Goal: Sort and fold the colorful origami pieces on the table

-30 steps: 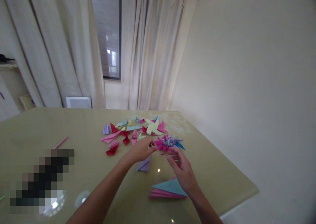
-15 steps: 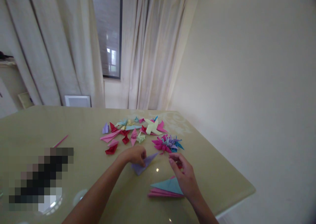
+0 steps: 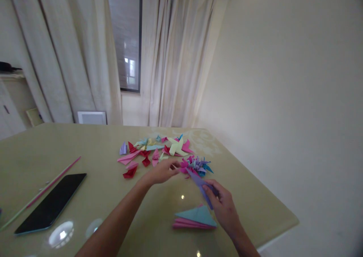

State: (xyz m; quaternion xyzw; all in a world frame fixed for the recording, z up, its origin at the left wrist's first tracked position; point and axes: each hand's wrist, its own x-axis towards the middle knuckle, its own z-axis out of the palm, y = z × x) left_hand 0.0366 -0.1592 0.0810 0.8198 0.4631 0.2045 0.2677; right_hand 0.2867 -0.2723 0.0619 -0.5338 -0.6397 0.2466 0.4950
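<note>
A lilac folded paper is pinched in my right hand, its long point aimed up and left. The tip overlaps a cluster of magenta, lilac and blue folded-paper pieces; I cannot tell whether they touch. Just left of that cluster, my left hand hovers with fingers curved and apart, and nothing shows in it. Below my right hand lies a stack of folded paper triangles, light blue on top and pink beneath.
Several small origami pieces in red, pink and pale green are spread farther back, near a pale green pinwheel shape. At left lie a black tablet-like device and a thin pink-and-green stick. A wall borders the table on the right.
The lilac paper has passed from my left hand to my right hand. My left hand has moved right and up toward the paper cluster, and the view has shifted slightly.
</note>
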